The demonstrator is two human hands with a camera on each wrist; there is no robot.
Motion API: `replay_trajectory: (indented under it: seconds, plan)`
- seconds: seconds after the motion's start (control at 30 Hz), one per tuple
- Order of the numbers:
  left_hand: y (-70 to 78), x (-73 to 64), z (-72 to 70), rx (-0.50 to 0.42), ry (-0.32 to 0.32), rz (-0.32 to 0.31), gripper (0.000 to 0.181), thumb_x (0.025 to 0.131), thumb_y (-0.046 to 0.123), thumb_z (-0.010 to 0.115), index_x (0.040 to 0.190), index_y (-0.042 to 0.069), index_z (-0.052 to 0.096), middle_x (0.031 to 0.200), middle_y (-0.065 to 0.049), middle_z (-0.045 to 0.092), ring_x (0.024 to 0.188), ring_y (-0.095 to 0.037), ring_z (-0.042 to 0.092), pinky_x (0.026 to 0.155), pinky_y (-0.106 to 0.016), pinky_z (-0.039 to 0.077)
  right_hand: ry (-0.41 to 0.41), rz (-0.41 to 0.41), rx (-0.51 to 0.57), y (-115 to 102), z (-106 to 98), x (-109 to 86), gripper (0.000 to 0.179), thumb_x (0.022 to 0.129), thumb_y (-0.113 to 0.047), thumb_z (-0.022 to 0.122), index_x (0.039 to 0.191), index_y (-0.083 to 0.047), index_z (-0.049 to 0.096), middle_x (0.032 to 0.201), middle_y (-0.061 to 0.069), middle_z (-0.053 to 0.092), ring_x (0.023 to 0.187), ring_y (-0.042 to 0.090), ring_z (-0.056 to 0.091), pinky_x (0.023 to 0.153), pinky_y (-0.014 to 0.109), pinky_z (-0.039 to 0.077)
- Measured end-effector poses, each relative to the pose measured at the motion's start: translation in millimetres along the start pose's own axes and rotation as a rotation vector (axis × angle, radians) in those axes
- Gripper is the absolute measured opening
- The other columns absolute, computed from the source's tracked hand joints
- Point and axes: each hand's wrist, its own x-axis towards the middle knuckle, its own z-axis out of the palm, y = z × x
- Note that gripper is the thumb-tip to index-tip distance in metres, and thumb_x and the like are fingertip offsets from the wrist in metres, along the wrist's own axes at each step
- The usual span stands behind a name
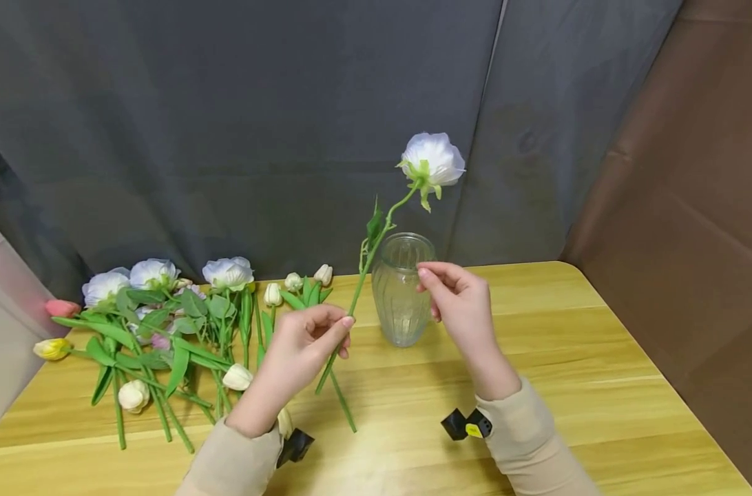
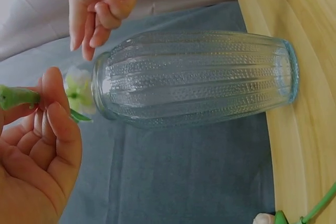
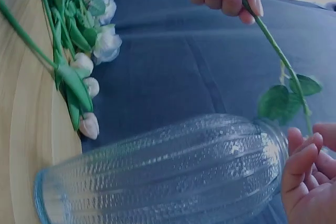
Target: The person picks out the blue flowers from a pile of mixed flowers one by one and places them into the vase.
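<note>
My left hand [image 1: 308, 348] pinches the lower stem of a long artificial white flower [image 1: 434, 160]. The flower leans up to the right, its bloom above and behind a clear ribbed glass vase [image 1: 403, 310]. The vase stands upright on the table, and no stems show inside it. My right hand [image 1: 459, 306] is beside the vase's rim, its fingers loosely bent with nothing visible between them. In the left wrist view the cut stem end [image 2: 16, 97] sticks out past the left thumb. In the right wrist view the leaves [image 3: 286, 100] on the stem show near the vase mouth.
Left on the wooden table [image 1: 537, 441] lies a heap of artificial flowers: white blooms [image 1: 227, 273], white tulips [image 1: 133, 395], a yellow tulip [image 1: 51, 348] and a pink tulip [image 1: 62, 308]. Several stems cross there. A dark grey cloth [image 1: 258, 138] hangs behind, a brown one [image 1: 692, 241] at right.
</note>
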Motion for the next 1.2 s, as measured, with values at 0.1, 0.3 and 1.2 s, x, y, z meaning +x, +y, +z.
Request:
replay_trajectory:
  seconds: [0.1,0.3,1.2]
  plan:
    - [1.8,-1.6,2.0,0.021,-0.021,0.038,0.008,0.093,0.004,0.062,0.091,0.002,0.069,0.065,0.0,0.062,0.053,-0.019,0.062,0.052,-0.029,0.052,-0.038,-0.021,0.051,-1,4,-1.1,0.015,0.093,-0.004,0.063,0.101,0.006,0.07,0.076,0.01,0.066,0.045,0.012,0.045,0.042,0.021,0.04]
    - [1.0,-3.9,5.8,0.075,-0.069,0.084,0.008,0.094,0.006,0.062,0.09,0.006,0.07,0.065,0.004,0.061,0.055,-0.009,0.06,0.054,-0.027,0.052,-0.061,0.005,0.122,-4,8,0.4,0.017,0.094,-0.002,0.061,0.106,0.007,0.068,0.08,0.009,0.069,0.047,0.013,0.049,0.045,0.022,0.044]
    - [-2.3,-3.1,-1.2,0.226,-0.131,0.102,0.011,0.093,0.01,0.064,0.101,0.006,0.071,0.069,0.014,0.058,0.059,-0.005,0.057,0.056,-0.026,0.051,0.026,0.068,0.382,-7,-1,11.4,0.019,0.092,0.008,0.053,0.078,-0.004,0.057,0.069,0.008,0.067,0.06,0.017,0.066,0.055,0.028,0.054]
